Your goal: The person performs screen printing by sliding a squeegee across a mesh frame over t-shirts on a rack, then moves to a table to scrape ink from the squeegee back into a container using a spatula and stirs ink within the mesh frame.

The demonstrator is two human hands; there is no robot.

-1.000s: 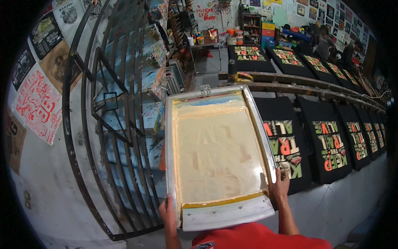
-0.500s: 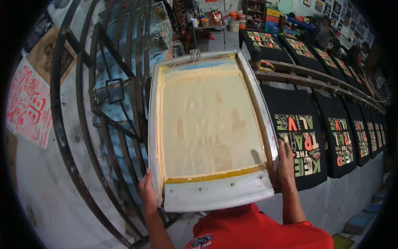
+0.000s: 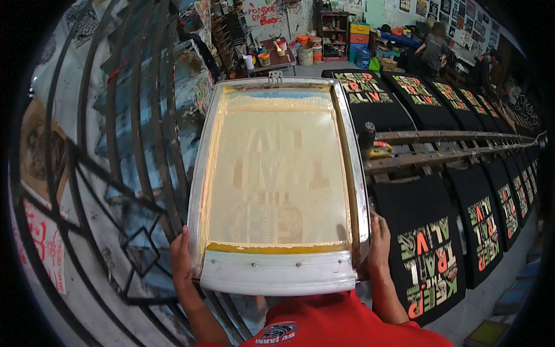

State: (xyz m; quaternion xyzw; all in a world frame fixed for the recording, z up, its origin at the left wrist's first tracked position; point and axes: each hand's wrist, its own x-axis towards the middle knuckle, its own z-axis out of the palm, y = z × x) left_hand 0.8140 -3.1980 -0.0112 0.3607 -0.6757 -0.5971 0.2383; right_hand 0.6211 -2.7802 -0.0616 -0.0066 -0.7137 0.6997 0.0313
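Observation:
A framed printing screen [image 3: 277,173] is held up in front of my red shirt, filling the middle of the head view. Its pale mesh carries faint lettering, with cream ink smeared along the edges and a yellow-brown band near the white lower strip. My left hand [image 3: 181,254] grips the lower left side of the metal frame. On the opposite side, my right hand [image 3: 378,243] is closed around the frame's lower right edge. Parts of the fingers of both hands are hidden behind the frame.
Black shirts [image 3: 425,254] with colourful prints lie in two rows on the right, divided by a metal rail [image 3: 451,137]. Dark metal bars [image 3: 139,115] rise on the left. Behind stands a small table [image 3: 274,58] with ink pots. A person [image 3: 435,51] is at the far right.
The screen, in both hands, has shifted left in view and now sits straighter. My view has turned, bringing more of the back of the room and the shirt rows into sight.

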